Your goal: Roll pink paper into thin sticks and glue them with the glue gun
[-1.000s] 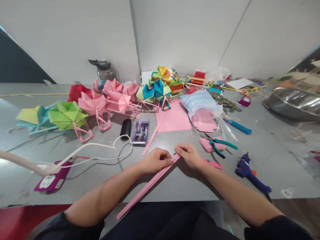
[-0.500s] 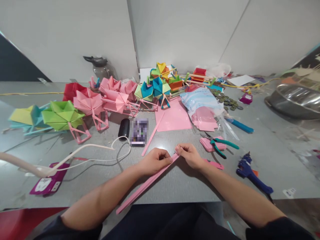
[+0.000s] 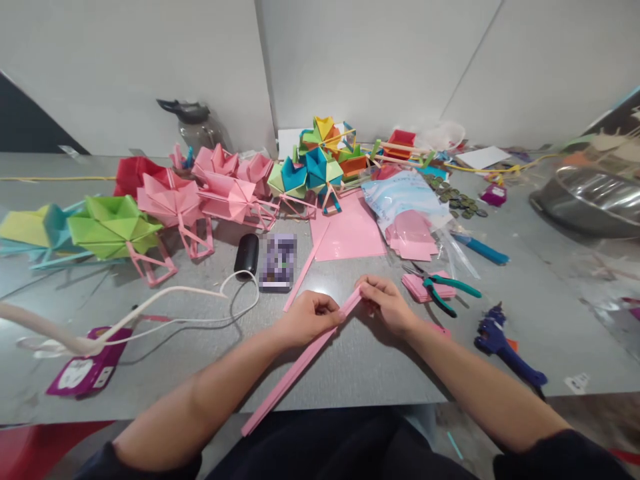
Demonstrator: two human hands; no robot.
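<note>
We are pinching the far end of a long pink paper strip [image 3: 300, 363] with our left hand [image 3: 309, 319] and right hand [image 3: 386, 305], near the table's [image 3: 350, 373] near edge. Light and easily creased, it likely wants gentle fingertip holds close together.

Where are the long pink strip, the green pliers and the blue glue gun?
long pink strip [image 3: 300, 363], head view, middle of its length.
green pliers [image 3: 453, 289], head view, upper handle.
blue glue gun [image 3: 493, 337], head view, its body.
</note>
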